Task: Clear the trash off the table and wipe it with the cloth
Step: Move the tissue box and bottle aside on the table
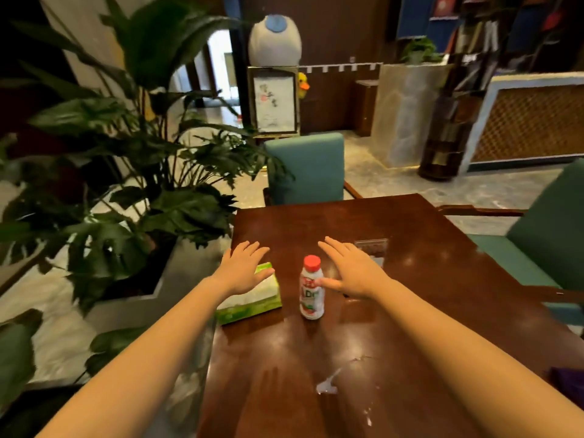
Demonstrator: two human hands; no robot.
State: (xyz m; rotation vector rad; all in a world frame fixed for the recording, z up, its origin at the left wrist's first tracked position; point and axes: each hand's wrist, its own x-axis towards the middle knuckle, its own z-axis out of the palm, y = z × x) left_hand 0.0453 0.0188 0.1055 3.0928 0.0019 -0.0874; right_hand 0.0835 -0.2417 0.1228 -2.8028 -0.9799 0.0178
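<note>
A white drink bottle point(312, 289) with a red cap stands upright on the dark wooden table point(410, 311). My right hand point(354, 270) hovers flat just right of it, fingers spread, thumb almost at the bottle's side. My left hand point(243, 268) is held flat with fingers apart over a green and white tissue pack point(252, 300) near the table's left edge. A white spill point(328, 385) with smears lies on the near part of the table. A purple cloth point(568, 387) shows at the right edge, partly hidden by my right arm.
Large potted plants point(126, 172) in a white planter crowd the table's left side. A teal chair point(305, 169) stands at the far end, another teal chair point(543, 241) at the right. A small clear item point(371, 248) lies beyond my right hand.
</note>
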